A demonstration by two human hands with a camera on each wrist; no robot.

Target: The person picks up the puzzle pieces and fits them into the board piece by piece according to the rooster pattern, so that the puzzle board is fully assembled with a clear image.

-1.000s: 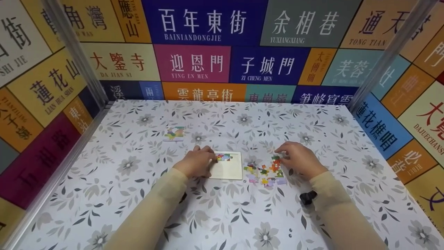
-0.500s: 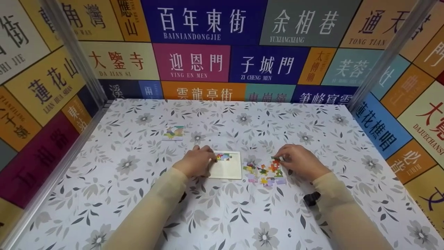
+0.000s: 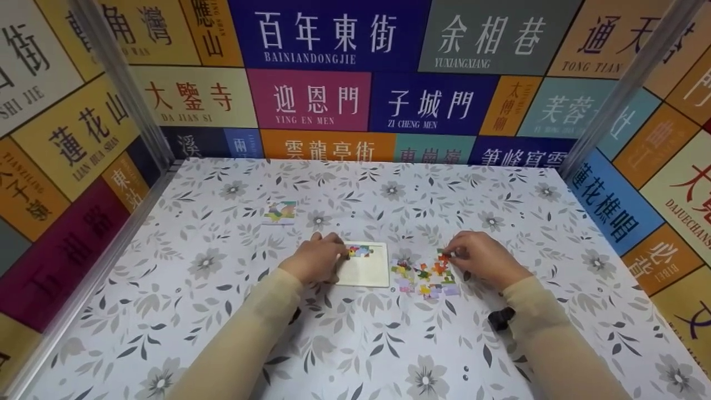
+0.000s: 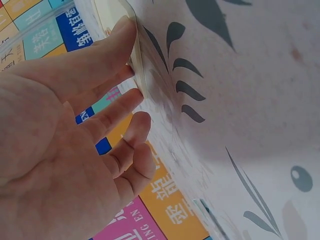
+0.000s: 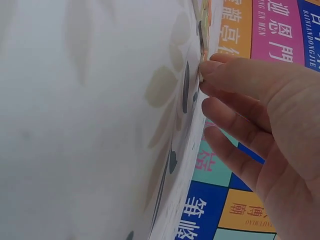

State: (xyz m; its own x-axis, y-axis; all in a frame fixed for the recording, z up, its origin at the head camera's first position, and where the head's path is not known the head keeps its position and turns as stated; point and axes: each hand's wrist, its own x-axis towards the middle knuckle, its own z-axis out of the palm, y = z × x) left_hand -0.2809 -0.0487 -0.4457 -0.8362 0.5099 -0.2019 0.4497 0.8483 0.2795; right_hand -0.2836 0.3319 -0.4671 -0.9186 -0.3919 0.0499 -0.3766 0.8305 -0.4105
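Note:
A shallow cream puzzle tray [image 3: 364, 272] lies flat at mid-table, with a few joined jigsaw pieces [image 3: 361, 251] along its top edge. My left hand [image 3: 315, 259] holds the tray's left side; in the left wrist view the thumb [image 4: 122, 37] and fingertips meet its rim [image 4: 140, 70]. To the right of the tray lies a cluster of loose jigsaw pieces [image 3: 425, 275]. At that cluster's right edge, my right hand [image 3: 483, 258] pinches a jigsaw piece between thumb and forefinger. Only the thin edge of this piece [image 5: 201, 74] shows in the right wrist view.
Farther back on the left lies a small square picture [image 3: 279, 212] in similar colours. A white cloth with grey flowers and leaves covers the table [image 3: 355, 344]. Colourful printed panels [image 3: 308, 100] wall in the back and both sides.
The right hand's thumb and forefinger have come together on a piece at the cluster's right edge, and the hand has shifted slightly right. The left hand stays at the tray.

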